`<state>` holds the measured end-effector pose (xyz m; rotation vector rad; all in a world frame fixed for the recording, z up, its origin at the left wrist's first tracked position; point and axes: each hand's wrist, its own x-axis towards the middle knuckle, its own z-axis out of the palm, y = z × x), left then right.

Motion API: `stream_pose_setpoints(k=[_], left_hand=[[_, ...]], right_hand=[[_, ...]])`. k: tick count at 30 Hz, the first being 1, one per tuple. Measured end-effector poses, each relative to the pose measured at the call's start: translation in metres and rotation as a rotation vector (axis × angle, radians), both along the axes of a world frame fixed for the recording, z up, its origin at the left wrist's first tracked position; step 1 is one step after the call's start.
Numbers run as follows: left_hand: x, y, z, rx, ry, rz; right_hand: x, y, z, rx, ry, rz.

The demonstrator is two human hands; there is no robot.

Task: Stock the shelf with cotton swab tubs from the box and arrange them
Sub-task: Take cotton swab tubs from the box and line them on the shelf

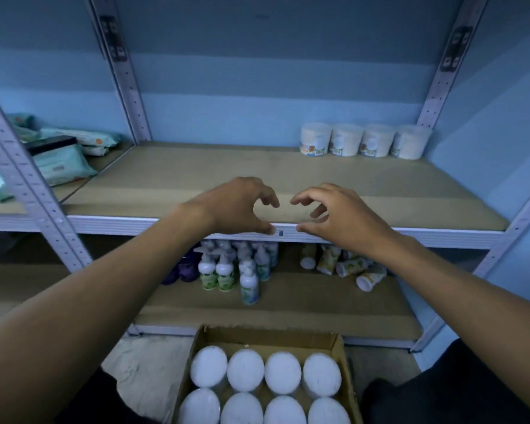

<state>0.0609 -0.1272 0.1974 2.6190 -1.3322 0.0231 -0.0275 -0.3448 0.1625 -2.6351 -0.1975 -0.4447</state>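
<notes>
Nearest: cardboard box (pixel 341 356) on the floor below the lower shelf's front edge, flaps up, holding eight visible cotton swab tubs (pixel 245 370), white lids up, two rows of four; more may sit below the frame edge, cannot tell.

Above the box: both hands empty, fingers curled half-open, facing each other, hovering at the front edge of the middle shelf (pixel 178 175), near its centre. Left hand (pixel 239 206) and right hand (pixel 331 212) close together but not touching, gripping nothing.

Judged step: between placements, next is a reach down to the box for more tubs. To do it well: take the front-row tubs first, grip each by the side wall under the lid, not by the lid alone, since lids may pop. One tub per hand is probably safest. Lift straight up clear of the flaps.

Lower shelf (pixel 288 313): cluster of pump bottles (pixel 224 273) standing left of centre, roughly ten, rear ones hidden so count is unsure. To their right about five small bottles (pixel 371 278) lying tipped over.

Far: four shelved tubs (pixel 346 143) at the back right corner of the middle shelf, one row along the back edge, touching side by side, labels facing out. Judged: set new tubs just left of that row, labels forward, then start a second row in front.

Far left, neighbouring shelf: wipe packs (pixel 63 165) piled, count unclear.
</notes>
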Motion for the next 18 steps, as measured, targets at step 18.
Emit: stream_pose_setpoints(k=[18], left_hand=[[-0.018, 0.071, -0.156, 0.083, 0.344, 0.147]], right_hand=[[-0.001, 0.083, -0.156, -0.018, 0.335, 0.11]])
